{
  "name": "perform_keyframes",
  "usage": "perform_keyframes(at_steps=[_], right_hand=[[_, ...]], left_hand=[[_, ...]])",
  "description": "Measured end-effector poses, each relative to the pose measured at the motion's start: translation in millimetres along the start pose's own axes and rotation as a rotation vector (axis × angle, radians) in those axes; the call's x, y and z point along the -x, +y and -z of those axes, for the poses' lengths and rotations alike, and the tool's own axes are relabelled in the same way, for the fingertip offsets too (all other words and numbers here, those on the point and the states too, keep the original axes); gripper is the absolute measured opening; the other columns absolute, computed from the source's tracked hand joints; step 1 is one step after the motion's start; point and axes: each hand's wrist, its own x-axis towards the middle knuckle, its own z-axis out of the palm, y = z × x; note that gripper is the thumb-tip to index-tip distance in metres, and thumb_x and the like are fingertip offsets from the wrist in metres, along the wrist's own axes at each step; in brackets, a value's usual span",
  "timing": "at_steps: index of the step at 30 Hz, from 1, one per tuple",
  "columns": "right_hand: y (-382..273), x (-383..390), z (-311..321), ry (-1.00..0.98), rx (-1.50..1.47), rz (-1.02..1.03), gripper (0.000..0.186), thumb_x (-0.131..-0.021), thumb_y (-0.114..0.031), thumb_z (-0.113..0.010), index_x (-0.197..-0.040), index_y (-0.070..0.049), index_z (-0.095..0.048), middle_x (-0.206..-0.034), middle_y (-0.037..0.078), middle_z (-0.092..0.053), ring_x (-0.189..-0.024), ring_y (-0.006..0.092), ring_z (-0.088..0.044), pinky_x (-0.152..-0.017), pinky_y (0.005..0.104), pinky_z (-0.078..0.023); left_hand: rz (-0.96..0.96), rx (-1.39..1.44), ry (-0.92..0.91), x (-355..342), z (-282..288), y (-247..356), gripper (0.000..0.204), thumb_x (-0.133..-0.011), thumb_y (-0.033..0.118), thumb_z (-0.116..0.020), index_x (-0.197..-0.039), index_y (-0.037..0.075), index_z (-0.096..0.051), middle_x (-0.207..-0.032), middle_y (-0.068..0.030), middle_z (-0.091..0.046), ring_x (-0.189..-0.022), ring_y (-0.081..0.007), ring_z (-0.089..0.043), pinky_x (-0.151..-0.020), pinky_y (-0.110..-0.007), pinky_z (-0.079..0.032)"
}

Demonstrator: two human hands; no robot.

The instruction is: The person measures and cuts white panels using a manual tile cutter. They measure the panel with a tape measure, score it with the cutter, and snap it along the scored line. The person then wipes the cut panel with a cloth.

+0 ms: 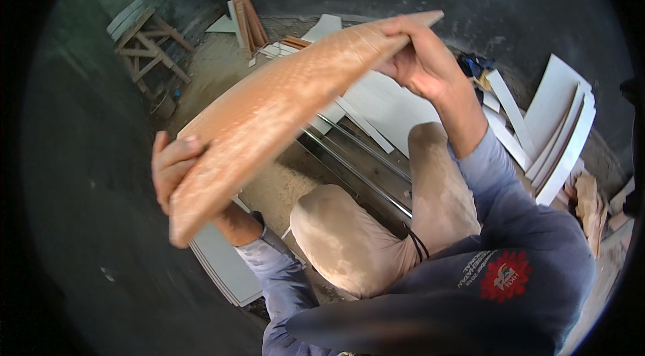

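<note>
A long wooden board (289, 100) with an orange-brown, streaky face is held up in front of me, slanting from lower left to upper right. My left hand (176, 168) grips its near left end, thumb over the face and fingers round the edge. Toward the far right end, my right hand (423, 57) is closed around the board's edge. The board is slightly smeared by motion. Below it, two shiny metal rails (356, 168) run between my bent knees.
White panels and strips (557, 121) lean against the dark wall at the right. Another white sheet (390, 100) lies beyond my knees. A wooden sawhorse (151, 53) stands at the far left, brown boards (250, 23) at the back. Stacked white panels (225, 258) lie near my left arm.
</note>
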Motion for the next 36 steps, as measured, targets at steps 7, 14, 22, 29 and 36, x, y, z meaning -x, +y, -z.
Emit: perform_keyframes(at_steps=[7,14,22,29,36], right_hand=[[28.1,-14.1,56.7,0.188,0.612,0.151,0.1,-0.098,-0.078,-0.045,-0.16,0.0,-0.032,-0.166,0.018,-0.034,-0.156,0.031,-0.027,-0.126,0.0498,-0.023],[134.5,3.0,132.5,0.38,0.027,0.125,0.102,-0.105,-0.053,-0.056,-0.161,0.003,0.008,-0.166,0.026,-0.02,-0.15,0.0434,-0.03,-0.127,0.0545,-0.021],[67.8,-56.2,154.7,0.446,0.333,0.077,0.06,-0.103,-0.02,-0.065,-0.14,0.002,-0.024,-0.139,0.024,-0.046,-0.125,0.037,-0.056,-0.105,0.0521,-0.053],[104.9,-96.8,237.5,0.639,0.856,-0.221,0.095,-0.091,-0.01,-0.078,-0.153,0.005,-0.007,-0.141,0.028,-0.048,-0.115,0.033,-0.064,-0.091,0.0439,-0.061],[190.3,2.9,360.9,0.715,0.805,-0.687,0.103,-0.09,-0.007,-0.078,-0.161,-0.005,-0.002,-0.149,0.023,-0.043,-0.124,0.0308,-0.057,-0.09,0.0443,-0.057]], left_hand=[[0.482,-0.049,0.14,-83.2,-29.4,-4.8,0.066,-0.101,0.059,-0.063,-0.109,-0.007,-0.069,-0.095,-0.008,-0.071,-0.081,-0.014,-0.063,-0.071,-0.029,-0.054],[0.855,0.171,0.034,-36.7,-63.2,-40.9,0.072,-0.095,0.058,-0.071,-0.122,-0.009,-0.066,-0.114,-0.0095,-0.072,-0.097,-0.017,-0.067,-0.086,-0.031,-0.056],[1.533,0.152,0.103,36.9,-78.8,-144.9,0.072,-0.104,0.052,-0.059,-0.136,-0.012,-0.056,-0.133,-0.023,-0.066,-0.117,-0.0313,-0.067,-0.103,-0.039,-0.053],[2.03,0.175,0.235,211.0,-81.4,-135.5,0.064,-0.112,0.043,-0.047,-0.144,-0.011,-0.048,-0.154,-0.0234,-0.051,-0.138,-0.0318,-0.054,-0.118,-0.045,-0.041],[2.28,0.056,0.295,307.4,-58.3,-55.7,0.06,-0.107,0.035,-0.06,-0.15,-0.005,-0.046,-0.154,-0.0214,-0.049,-0.139,-0.0351,-0.051,-0.115,-0.048,-0.042]])
